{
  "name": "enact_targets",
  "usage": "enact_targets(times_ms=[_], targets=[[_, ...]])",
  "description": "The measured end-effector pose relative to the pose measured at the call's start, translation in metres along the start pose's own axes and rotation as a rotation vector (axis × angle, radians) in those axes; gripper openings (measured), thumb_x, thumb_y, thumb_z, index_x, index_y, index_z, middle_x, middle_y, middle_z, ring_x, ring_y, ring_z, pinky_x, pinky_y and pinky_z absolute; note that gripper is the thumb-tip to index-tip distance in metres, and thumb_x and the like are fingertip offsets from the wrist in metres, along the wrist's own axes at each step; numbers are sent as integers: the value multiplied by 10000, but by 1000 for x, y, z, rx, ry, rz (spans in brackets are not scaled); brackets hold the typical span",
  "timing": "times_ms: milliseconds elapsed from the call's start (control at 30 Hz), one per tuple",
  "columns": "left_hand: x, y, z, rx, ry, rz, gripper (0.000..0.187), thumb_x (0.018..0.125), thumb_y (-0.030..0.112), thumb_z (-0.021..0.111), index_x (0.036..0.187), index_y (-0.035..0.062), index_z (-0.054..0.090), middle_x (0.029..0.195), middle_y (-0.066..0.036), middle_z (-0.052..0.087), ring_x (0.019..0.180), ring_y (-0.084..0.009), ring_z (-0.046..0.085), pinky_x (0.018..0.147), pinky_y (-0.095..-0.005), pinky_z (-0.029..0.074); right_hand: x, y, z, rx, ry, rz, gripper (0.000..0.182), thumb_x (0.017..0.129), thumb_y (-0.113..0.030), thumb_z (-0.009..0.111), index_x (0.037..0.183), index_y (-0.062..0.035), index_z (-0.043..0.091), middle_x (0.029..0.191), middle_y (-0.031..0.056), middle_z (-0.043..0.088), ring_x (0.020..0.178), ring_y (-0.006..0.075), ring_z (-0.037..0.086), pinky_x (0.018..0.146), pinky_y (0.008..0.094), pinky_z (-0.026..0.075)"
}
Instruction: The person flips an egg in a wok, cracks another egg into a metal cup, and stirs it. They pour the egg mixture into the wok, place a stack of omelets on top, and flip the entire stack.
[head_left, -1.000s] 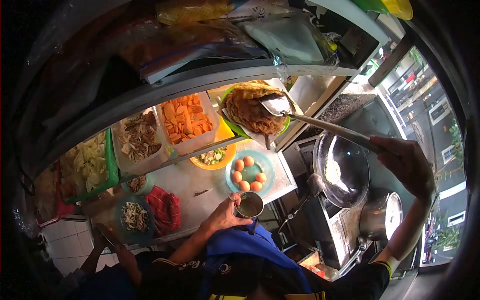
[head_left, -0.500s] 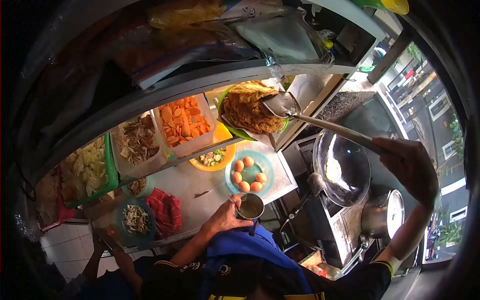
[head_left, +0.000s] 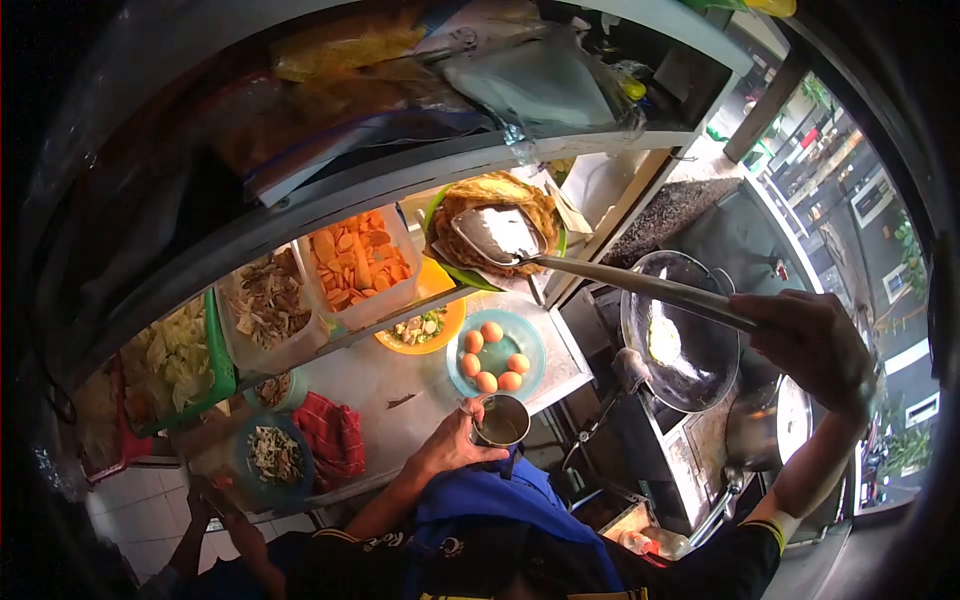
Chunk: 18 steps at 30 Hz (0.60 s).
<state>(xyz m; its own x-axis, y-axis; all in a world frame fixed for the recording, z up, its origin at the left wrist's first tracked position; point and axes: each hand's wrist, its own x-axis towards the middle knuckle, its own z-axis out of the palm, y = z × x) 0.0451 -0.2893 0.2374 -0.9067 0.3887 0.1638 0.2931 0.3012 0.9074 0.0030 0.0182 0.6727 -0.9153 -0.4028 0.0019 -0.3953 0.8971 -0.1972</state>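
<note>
My right hand (head_left: 812, 350) is wrapped round the long handle of a metal wok spatula (head_left: 640, 285). Its blade lies flat over a stack of browned, omelette-like fried pieces (head_left: 520, 190) on a green plate (head_left: 431, 222); part of the stack is hidden beneath it. Low in front of my body, my left hand (head_left: 445, 443) grips a metal cup (head_left: 502, 420), whose contents I cannot make out. Beyond the cup, a pale blue plate (head_left: 538, 372) bears several brown eggs (head_left: 486, 382). Under my right arm, a dark wok (head_left: 695, 388) contains a whitish egg-like piece (head_left: 664, 340).
Tubs of sliced carrots (head_left: 352, 255), shredded meat (head_left: 262, 300) and cabbage (head_left: 170, 365) line the shelf. A lidded pot (head_left: 755, 430) stands beside the wok. Red cloth (head_left: 330, 440) lies on the counter. Another person's hands (head_left: 225, 515) show at lower left. An overhead shelf holds plastic bags.
The spatula blade has moved left from the stack's edge to over its middle, and the top piece now lies flatter. My right hand has shifted slightly left and down. My left hand still holds the cup.
</note>
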Motion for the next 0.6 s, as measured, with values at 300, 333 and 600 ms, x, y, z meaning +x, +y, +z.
enact_targets(times_ms=[300,333,600], targets=[[0,-5,-3,36,-87,-70,904,644,431,945,1258,42,407,1113,-178,594,1011,-332,613,891,-422,496,-88,28,22,-19,227,177,408,754,55,669,1143,-53,730,732,95,614,615,179,582,577,320,454],[1,-8,-3,31,-88,-68,948,643,426,939,1324,37,405,1065,-151,553,996,-315,592,893,-420,490,-104,31,25,-8,217,195,408,754,55,669,1143,-53,730,732,95,614,615,179,582,577,320,454],[53,-19,9,123,-49,70,976,622,406,949,1339,58,386,988,-136,545,966,-350,591,837,-452,497,-217,40,66,136,168,691,403,805,17,643,1205,-7,687,910,109,669,807,179,615,719,309,481]])
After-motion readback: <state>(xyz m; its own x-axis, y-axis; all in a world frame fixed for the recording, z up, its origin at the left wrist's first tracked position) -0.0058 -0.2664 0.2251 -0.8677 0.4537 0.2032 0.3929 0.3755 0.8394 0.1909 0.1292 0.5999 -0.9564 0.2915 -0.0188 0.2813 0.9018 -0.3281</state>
